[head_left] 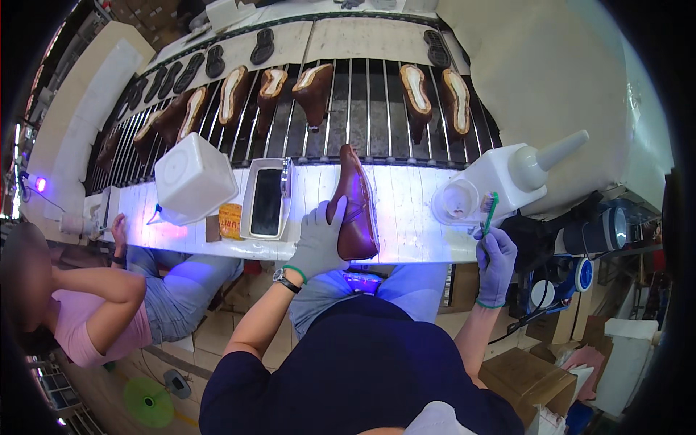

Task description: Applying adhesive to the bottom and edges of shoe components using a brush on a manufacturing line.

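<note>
Steadying the brown shoe on the white bench with the gloved left hand wrapped closed around its side works best while the right hand, fingers pinched on the green brush, loads bristles at the small cup just above them.

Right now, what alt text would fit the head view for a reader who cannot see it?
A person's gloved left hand grips a brown shoe on a white bench, while the gloved right hand holds a green brush near a small round tub. More shoes lie on a slatted rack behind.
</note>
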Motion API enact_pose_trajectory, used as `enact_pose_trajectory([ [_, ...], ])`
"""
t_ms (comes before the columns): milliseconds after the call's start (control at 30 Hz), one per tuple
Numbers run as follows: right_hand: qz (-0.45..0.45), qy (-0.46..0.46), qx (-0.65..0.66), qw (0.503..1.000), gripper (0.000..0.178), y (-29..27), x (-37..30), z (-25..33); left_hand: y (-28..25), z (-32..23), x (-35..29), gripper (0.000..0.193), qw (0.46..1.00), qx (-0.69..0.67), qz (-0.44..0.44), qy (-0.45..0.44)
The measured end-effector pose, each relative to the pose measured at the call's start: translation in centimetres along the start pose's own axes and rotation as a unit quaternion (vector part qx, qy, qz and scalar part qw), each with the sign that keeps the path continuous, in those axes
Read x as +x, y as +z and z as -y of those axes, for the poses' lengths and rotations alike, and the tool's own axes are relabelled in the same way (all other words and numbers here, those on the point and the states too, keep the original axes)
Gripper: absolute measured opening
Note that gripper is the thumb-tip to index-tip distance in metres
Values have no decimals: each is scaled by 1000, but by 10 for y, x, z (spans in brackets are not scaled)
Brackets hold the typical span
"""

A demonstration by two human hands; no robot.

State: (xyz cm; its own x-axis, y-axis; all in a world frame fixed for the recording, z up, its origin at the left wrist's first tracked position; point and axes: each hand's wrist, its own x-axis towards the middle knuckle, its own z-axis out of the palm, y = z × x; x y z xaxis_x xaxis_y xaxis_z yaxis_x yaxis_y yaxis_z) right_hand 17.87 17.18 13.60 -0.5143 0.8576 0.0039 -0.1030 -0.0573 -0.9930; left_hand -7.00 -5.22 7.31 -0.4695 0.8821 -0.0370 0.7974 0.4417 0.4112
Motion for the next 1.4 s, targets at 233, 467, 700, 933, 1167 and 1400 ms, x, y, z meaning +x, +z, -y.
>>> enact_pose_trajectory([
  [233,28,1,22,999,18,-5,6,-6,-25,-1,10,106,921,-387,-23,-36],
  [467,8,7,38,999,17,-11,6,3,-45,-2,102,54,738,-674,-30,12],
  [700,11,-12,75,997,22,-19,4,6,16,57,213,115,854,-475,-184,-110],
  [933,-27,14,110,993,11,-31,6,26,12,32,218,101,862,-437,-255,-32],
  [1167,-39,33,101,994,11,-57,7,6,20,-17,333,68,655,-740,-80,128],
  [1400,-40,107,20,993,10,-69,12,-8,72,-79,477,97,631,-772,-15,-73],
])
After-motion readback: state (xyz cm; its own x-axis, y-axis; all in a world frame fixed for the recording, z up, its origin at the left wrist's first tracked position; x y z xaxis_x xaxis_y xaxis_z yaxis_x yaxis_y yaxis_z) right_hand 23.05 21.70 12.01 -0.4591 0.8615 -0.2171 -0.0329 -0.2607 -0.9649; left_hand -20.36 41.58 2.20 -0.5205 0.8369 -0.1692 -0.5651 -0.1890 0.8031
